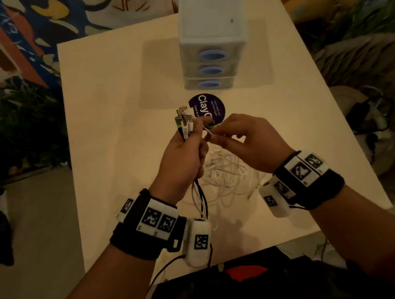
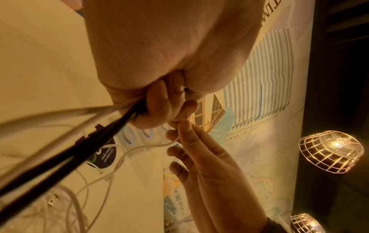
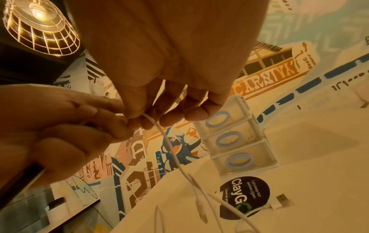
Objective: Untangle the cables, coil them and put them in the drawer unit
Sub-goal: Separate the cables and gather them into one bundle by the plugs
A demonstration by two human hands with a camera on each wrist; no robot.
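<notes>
My left hand (image 1: 185, 146) is raised over the table and grips a bundle of cable ends (image 1: 184, 120), white and black, with the plugs sticking out above the fist. Black and white cables (image 2: 83, 141) trail down from it toward my wrist. My right hand (image 1: 235, 136) meets it from the right and pinches a thin white cable (image 3: 169, 141) between thumb and forefinger. A loose tangle of white cables (image 1: 224, 181) lies on the table under both hands. The white drawer unit (image 1: 211, 44), with three drawers that have blue ring pulls, stands at the table's far side, all shut.
A round dark sticker (image 1: 211, 109) lies on the pale table (image 1: 107, 98) between my hands and the drawer unit. A loose white USB plug (image 3: 281, 200) rests beside the sticker. The table's near edge is by my body; patterned wall and plants surround it.
</notes>
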